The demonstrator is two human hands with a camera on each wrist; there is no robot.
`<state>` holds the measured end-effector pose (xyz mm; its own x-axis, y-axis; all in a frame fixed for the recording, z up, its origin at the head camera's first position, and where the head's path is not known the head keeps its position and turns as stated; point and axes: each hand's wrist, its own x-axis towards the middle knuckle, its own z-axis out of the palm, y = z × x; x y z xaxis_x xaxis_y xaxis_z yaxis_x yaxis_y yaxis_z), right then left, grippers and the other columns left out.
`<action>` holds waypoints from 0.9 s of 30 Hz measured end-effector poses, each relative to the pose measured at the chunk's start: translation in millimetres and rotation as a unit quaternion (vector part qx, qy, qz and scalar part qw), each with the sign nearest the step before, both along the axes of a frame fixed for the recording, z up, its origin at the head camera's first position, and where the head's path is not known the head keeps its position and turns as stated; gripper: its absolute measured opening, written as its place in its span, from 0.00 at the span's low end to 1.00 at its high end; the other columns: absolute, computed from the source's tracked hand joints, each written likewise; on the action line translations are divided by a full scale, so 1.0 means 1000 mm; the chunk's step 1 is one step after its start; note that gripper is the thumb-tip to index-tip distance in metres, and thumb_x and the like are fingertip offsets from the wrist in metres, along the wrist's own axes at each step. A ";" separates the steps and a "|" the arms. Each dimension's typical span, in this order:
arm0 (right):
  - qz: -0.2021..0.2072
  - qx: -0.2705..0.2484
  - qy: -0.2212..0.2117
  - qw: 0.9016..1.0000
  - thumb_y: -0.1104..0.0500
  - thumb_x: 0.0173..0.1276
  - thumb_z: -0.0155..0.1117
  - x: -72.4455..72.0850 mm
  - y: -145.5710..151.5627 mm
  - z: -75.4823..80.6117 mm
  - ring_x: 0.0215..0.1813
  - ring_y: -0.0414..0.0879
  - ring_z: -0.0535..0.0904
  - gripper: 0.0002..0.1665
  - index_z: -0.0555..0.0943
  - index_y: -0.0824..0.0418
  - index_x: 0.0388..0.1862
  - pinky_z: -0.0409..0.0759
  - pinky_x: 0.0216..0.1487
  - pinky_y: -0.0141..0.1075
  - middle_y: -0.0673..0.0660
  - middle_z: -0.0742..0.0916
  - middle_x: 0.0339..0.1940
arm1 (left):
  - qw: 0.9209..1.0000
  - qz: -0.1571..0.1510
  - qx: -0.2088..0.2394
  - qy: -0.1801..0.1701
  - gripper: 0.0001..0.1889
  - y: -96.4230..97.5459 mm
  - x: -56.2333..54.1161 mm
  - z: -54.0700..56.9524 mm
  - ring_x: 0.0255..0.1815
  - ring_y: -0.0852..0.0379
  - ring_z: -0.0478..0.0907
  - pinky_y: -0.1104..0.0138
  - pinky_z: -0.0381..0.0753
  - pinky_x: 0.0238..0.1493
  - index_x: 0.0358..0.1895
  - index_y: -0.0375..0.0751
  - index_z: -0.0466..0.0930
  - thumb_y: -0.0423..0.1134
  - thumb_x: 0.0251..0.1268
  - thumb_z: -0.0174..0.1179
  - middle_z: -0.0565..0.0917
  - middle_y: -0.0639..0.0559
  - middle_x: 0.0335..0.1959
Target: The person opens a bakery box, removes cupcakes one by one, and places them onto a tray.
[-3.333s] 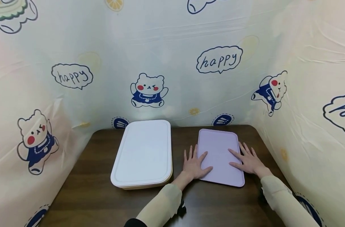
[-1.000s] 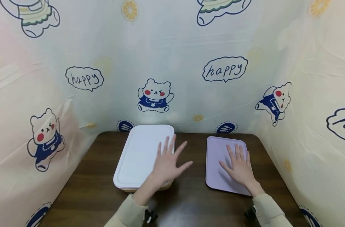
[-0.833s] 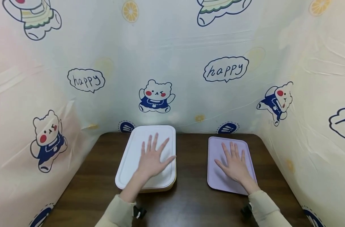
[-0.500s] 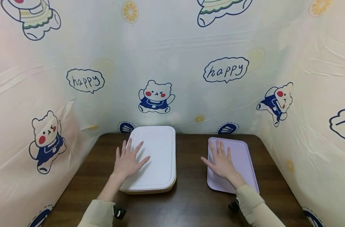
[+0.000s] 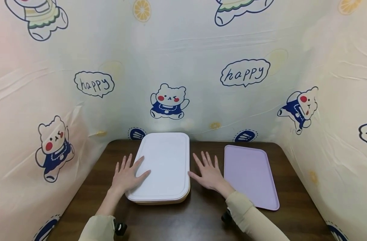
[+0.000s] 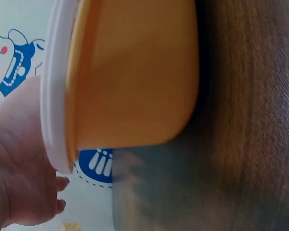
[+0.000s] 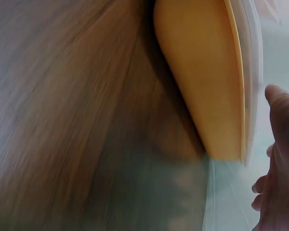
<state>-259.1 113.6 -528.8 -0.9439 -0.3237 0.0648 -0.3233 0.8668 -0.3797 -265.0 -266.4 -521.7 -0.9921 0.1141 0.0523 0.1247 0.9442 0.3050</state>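
In the head view a storage box with a white lid (image 5: 165, 160) stands left of the table's middle. Both wrist views show its orange body (image 6: 139, 72) under the lid's rim. My left hand (image 5: 125, 177) lies with spread fingers along the lid's left edge, thumb and forefinger over the white top. On the other side my right hand (image 5: 210, 174) is held with straight, spread fingers, its thumb tip right at the lid's right edge. A flat purple tray-like panel with a raised rim (image 5: 249, 174) lies to the right, its lower left overlapped by my right forearm.
The brown wooden table (image 5: 171, 224) ends at a back edge close behind the box. A cloth printed with bears (image 5: 169, 103) and "happy" bubbles hangs at the back and both sides. A dark strap-on device (image 5: 120, 229) sits at the left wrist.
Both hands have left the purple panel. My left hand has crossed leftward over the lid to its left edge, and my right hand has moved left to its right edge.
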 end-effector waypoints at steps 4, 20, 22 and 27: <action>0.022 -0.007 -0.004 1.000 0.25 0.82 0.49 -0.003 -0.016 0.000 0.94 0.69 0.47 0.53 0.55 0.51 0.93 0.38 0.89 0.76 0.69 0.58 0.93 | 1.000 -0.010 -0.006 0.001 0.47 -0.002 -0.001 -0.006 0.92 0.22 0.41 0.25 0.36 0.88 0.88 0.54 0.63 0.75 0.75 0.54 0.51 0.28 0.91; 0.040 -0.025 -0.026 0.999 0.31 0.82 0.57 0.002 -0.053 0.006 0.93 0.70 0.51 0.50 0.62 0.57 0.90 0.44 0.89 0.75 0.75 0.58 0.91 | 1.000 -0.015 0.019 0.008 0.45 -0.006 -0.003 -0.017 0.92 0.27 0.48 0.29 0.47 0.89 0.88 0.55 0.63 0.73 0.76 0.54 0.53 0.32 0.91; 0.031 -0.039 -0.030 0.998 0.33 0.81 0.59 0.003 -0.052 0.005 0.93 0.71 0.51 0.49 0.63 0.58 0.90 0.45 0.89 0.75 0.76 0.58 0.91 | 0.999 -0.019 0.027 0.012 0.45 -0.003 -0.004 -0.019 0.92 0.27 0.48 0.29 0.47 0.89 0.88 0.55 0.63 0.73 0.76 0.54 0.53 0.33 0.92; 0.018 -0.065 -0.027 0.997 0.35 0.80 0.62 0.002 -0.047 0.002 0.93 0.70 0.51 0.48 0.65 0.58 0.89 0.45 0.89 0.75 0.75 0.60 0.90 | 0.999 -0.025 0.047 0.013 0.45 0.001 -0.007 -0.019 0.93 0.28 0.45 0.30 0.44 0.90 0.89 0.55 0.62 0.73 0.77 0.54 0.51 0.33 0.92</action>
<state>-256.9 66.7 -526.9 -0.9348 -0.3505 0.0576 -0.3300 0.7970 -0.5059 -271.8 -265.1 -540.5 -0.9834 0.1575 0.0899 0.1803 0.9041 0.3874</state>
